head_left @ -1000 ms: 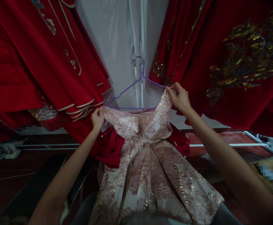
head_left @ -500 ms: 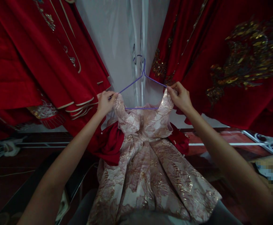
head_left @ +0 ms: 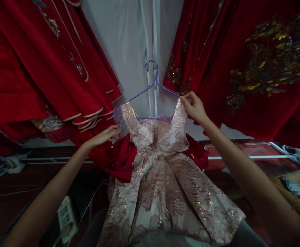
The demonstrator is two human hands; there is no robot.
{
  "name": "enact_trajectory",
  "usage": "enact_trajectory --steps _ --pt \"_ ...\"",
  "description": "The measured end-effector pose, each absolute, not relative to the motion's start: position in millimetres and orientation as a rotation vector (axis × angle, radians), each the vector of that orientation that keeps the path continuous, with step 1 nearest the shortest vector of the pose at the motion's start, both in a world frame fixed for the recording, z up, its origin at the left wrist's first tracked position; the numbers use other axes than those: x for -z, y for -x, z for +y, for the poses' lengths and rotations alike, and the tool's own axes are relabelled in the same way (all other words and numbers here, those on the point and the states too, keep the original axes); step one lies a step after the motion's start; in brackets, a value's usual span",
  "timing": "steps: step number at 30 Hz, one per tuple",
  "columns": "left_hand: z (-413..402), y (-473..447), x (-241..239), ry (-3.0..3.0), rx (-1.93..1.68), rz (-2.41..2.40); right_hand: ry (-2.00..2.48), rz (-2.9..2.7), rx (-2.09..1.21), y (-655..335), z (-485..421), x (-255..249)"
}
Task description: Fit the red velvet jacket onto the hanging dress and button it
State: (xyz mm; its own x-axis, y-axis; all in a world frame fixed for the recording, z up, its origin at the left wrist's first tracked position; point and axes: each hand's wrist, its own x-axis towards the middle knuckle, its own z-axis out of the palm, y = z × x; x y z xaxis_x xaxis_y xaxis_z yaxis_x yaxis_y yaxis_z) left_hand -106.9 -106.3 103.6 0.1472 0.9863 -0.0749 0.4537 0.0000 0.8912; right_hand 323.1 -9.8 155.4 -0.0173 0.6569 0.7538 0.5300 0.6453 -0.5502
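Nearest the body, the pleated skirt of the pink-and-gold brocade dress [head_left: 153, 192] spreads over grey-clad legs [head_left: 94, 230], its long axis running straight away from the person toward the neckline; a white power strip [head_left: 67, 219] lies off to the left. Farther on, dark red cloth [head_left: 121, 159] bunches on both sides of the bodice; whether it is joined to the dress, I cannot tell. Just above that cloth on the left, the left hand [head_left: 105, 135] is empty, fingers loosely extended and a little apart, pointing inward. From those fingers the left strap [head_left: 129, 115] lies inward and slightly farther away, near but not touching, draped over one arm of the purple wire hanger [head_left: 146, 118], whose looped end sticks out past the fabric. The right hand [head_left: 195, 108] is at its work: thumb and fingers pinch the top of the right strap [head_left: 180, 111] at the hanger's other end. So the left hand is the nearer to the left strap, while the right holds the opposite shoulder. Beyond, red embroidered garments [head_left: 217, 68] hang either side of a pale backdrop [head_left: 121, 44].
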Motion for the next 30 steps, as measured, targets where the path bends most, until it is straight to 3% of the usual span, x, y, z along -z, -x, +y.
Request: enact_trajectory --steps 4,11,17,24,30 --pt "-123.6 117.2 -83.0 -1.695 -0.543 1.452 0.981 -1.672 -0.138 -323.8 -6.5 -154.4" --pt "-79.8 108.4 -116.1 -1.273 -1.224 1.394 0.986 -1.666 -0.150 -323.1 0.7 -155.3" --pt "-38.5 84.8 -178.2 -1.495 -1.565 1.500 1.074 -1.695 -0.068 -323.3 -13.7 -165.9" --pt "-50.0 -13.5 -208.1 -2.047 -1.581 1.464 1.112 -1.692 -0.004 -315.9 -38.1 -172.5" --pt "-59.3 -44.0 -207.3 -2.245 -1.328 1.437 1.166 -1.699 -0.048 -325.0 -26.1 -183.1"
